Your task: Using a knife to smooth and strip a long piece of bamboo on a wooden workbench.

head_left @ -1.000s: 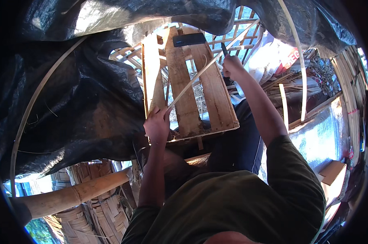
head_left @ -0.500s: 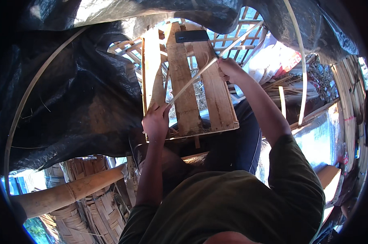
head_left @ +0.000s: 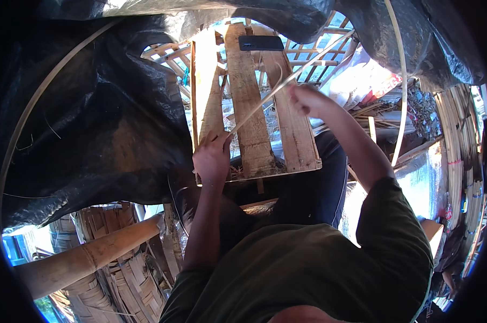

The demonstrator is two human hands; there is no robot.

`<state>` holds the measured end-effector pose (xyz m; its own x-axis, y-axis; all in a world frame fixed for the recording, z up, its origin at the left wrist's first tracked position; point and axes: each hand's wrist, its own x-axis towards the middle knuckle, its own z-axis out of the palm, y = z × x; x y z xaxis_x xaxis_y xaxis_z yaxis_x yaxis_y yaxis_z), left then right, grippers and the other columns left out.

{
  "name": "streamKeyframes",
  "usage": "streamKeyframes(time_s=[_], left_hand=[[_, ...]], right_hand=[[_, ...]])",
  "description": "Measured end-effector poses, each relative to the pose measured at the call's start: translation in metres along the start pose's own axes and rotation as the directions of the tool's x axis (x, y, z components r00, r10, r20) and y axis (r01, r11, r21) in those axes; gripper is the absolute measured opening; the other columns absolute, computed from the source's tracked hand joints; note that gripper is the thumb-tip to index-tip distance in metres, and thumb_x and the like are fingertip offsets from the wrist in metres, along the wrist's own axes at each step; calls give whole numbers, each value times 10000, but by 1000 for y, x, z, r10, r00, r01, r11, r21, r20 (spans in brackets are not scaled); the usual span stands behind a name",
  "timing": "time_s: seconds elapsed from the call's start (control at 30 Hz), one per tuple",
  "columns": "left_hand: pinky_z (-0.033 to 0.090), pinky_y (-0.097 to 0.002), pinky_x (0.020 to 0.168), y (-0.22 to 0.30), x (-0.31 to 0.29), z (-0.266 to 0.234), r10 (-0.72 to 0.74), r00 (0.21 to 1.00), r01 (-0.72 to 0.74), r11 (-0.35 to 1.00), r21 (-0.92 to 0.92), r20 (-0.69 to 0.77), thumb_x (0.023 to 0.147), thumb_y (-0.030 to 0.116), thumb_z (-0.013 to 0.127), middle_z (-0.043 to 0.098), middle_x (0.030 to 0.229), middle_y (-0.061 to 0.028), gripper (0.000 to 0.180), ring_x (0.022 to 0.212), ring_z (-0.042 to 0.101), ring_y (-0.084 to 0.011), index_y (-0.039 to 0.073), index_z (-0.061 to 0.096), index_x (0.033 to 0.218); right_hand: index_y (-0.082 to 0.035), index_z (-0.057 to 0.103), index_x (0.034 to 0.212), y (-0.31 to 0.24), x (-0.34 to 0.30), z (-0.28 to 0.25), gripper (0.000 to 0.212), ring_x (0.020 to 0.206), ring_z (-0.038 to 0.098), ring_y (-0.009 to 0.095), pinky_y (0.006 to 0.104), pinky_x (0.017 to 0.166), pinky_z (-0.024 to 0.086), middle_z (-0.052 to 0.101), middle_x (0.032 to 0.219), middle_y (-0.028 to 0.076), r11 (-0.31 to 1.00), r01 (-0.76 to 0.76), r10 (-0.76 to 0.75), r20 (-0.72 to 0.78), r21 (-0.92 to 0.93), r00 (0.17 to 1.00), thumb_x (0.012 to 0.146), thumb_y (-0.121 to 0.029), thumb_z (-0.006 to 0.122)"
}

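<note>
pale strip [head_left: 260, 104] above planks [head_left: 294, 124], dark phone [head_left: 260, 43] beyond; left hand [head_left: 212, 159] clenched on strip, right hand [head_left: 309, 101] curled, hold unclear

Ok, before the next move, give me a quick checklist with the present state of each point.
1. Left hand closed on the near end of the pale strip: ok.
2. What the right hand grips beside the strip: cannot tell, blurred.
3. Strip free of curls: not ok, a thin curl stands out near the right hand.
4. Dark phone apart from both hands: ok, at the far end of the slatted wooden stand.
5. Strip resting on the slats: cannot tell, it crosses above them in view.
</note>
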<state>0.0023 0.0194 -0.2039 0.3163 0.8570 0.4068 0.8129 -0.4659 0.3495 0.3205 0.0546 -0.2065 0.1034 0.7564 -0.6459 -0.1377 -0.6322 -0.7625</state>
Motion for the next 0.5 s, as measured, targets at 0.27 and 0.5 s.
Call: streamKeyframes(time_s=[0.27,0.5], left_hand=[[485,-409,596,-7,-2,-2,13,1000,-13,1000,-27,-11,854,253,741,556,747,-63,138,708,620,-267,119,730,884],[497,-401,610,-7,1,-1,-25,1000,26,998,-49,3,842,245,751,571,769,-52,130,716,629,-244,122,722,870]], right_hand=[[-134,491,904,2,-11,1,279,441,314,61,270,374,247,375,628,-65,997,15,-15,-5,-79,1000,1055,-364,446],[-155,440,850,-10,-44,46,306,420,235,27,240,372,180,319,612,-92,962,-129,148,63,-239,987,1078,-357,417]])
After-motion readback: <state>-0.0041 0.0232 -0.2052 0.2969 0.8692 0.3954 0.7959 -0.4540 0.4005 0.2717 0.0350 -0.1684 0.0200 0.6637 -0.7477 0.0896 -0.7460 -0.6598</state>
